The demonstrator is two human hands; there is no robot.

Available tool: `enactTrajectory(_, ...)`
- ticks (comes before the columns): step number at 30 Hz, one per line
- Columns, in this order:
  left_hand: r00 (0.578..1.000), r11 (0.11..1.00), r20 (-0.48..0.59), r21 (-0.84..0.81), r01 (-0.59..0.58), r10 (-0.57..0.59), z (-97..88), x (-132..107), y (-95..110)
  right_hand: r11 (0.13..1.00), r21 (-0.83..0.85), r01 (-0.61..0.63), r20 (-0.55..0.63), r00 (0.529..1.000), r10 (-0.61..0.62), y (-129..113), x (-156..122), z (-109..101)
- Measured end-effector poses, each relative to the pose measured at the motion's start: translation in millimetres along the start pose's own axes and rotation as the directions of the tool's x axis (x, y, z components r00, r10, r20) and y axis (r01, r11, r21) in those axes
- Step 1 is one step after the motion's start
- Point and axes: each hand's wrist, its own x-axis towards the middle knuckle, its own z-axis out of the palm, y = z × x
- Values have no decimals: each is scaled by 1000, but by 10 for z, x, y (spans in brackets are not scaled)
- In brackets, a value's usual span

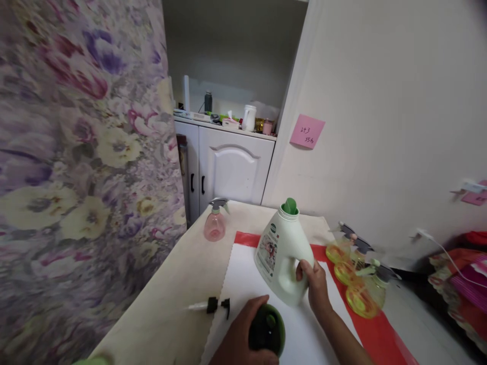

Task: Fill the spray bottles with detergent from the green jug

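The right hand point(314, 286) is closed around the handle of a white jug point(279, 253), which sits on the white mat point(243, 274) at the middle of the counter point(171, 304). The jug leans slightly toward the left edge. Its green spout point(290, 205) is uncovered, and the grip at the handle seems to be what steadies it at that lean.

The left hand point(243, 337) is at the near edge, fingers wrapped around a dark green container point(266, 329) that is held low with its round top facing up. Whether this is a cap or a small bottle cannot be told from here.

Just left of that hand, a black spray head point(215, 305) lies on its side at the left border of the mat, its white tube pointing toward the left edge. It is apart from any bottle.

A pink spray bottle point(215, 223) stands alone near the far left corner, well clear of the hands. Several yellow spray bottles point(359, 286) cluster on the red sheet point(384, 334) by the right edge, just beside the right wrist.

A pink note point(307, 131) sticks to the wall behind
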Motion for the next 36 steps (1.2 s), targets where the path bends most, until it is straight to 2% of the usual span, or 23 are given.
enactTrajectory(3, 998, 998, 33, 22, 60, -60, -37, -36, 25, 1000, -12, -11, 40, 999, 12, -37, -33, -87)
enactTrajectory(6, 997, 998, 58, 53, 44, -47, -53, -46, -19, 1000, 3, -17, 50, 999, 17, 16, -162, -240)
enactTrajectory(11, 999, 995, -30, 100, -32, 35, -45, -66, -66, 993, 39, -115, -51, 992, 117, 319, -624, -617)
enactTrajectory(15, 993, 989, -74, 124, -82, 92, 18, -113, -12, 983, 82, -164, -4, 986, 165, 494, -1020, -796)
enactTrajectory(18, 991, 987, -75, 119, -106, 115, 183, -161, 35, 994, 59, -96, 45, 995, 94, 522, -1225, -798)
enactTrajectory(20, 989, 989, -89, 109, -105, 115, 362, -192, 53, 999, 22, -41, 134, 990, 38, 526, -1307, -778)
enactTrajectory(24, 983, 989, -119, 64, -136, 143, 768, -239, 96, 998, 16, 68, 377, 923, -69, 574, -1372, -757)
enactTrajectory(27, 981, 990, -134, 45, -135, 140, 985, -254, 162, 989, 109, 96, 413, 901, -133, 637, -1401, -743)
enactTrajectory(29, 984, 992, -127, 25, -121, 123, 1059, -256, 200, 989, 136, 52, 410, 906, -104, 676, -1428, -731)
enactTrajectory(32, 990, 993, -97, -50, -109, 104, 1095, -258, 218, 996, 84, -5, 411, 911, -30, 724, -1468, -709)
enactTrajectory(36, 994, 994, -87, -85, -72, 65, 1097, -308, 181, 983, 184, -27, 429, 901, -56, 803, -1502, -662)
